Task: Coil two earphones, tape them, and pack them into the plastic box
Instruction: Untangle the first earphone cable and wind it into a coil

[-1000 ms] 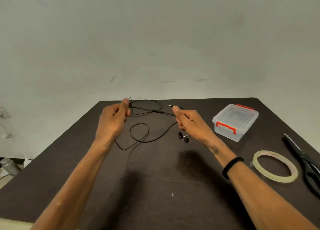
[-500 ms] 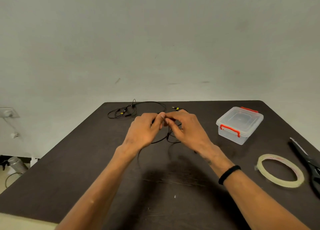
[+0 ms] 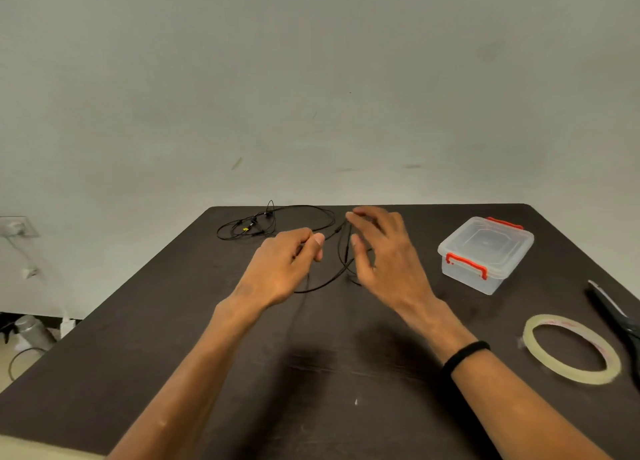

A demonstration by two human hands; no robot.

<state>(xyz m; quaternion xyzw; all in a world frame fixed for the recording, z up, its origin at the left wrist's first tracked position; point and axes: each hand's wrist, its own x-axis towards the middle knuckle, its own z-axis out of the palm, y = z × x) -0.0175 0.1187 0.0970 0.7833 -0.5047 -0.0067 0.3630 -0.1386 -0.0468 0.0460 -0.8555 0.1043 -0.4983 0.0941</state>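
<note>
My left hand pinches the thin black cable of one earphone between thumb and fingers, a little above the dark table. The cable loops down and to the right under my right hand, whose fingers are spread apart over the loop, blurred, with nothing clearly held. A second black earphone lies in a loose tangle at the table's far edge, left of both hands. The clear plastic box with red latches stands shut at the right.
A roll of clear tape lies flat at the near right. Black scissors lie along the right edge. A black band circles my right wrist. A wall rises behind the table; off the table's left side stands a metal bottle.
My hands came together at the cable, then parted. The right hand has let go and opened its fingers, moving right and back. The left hand still holds the cable.
</note>
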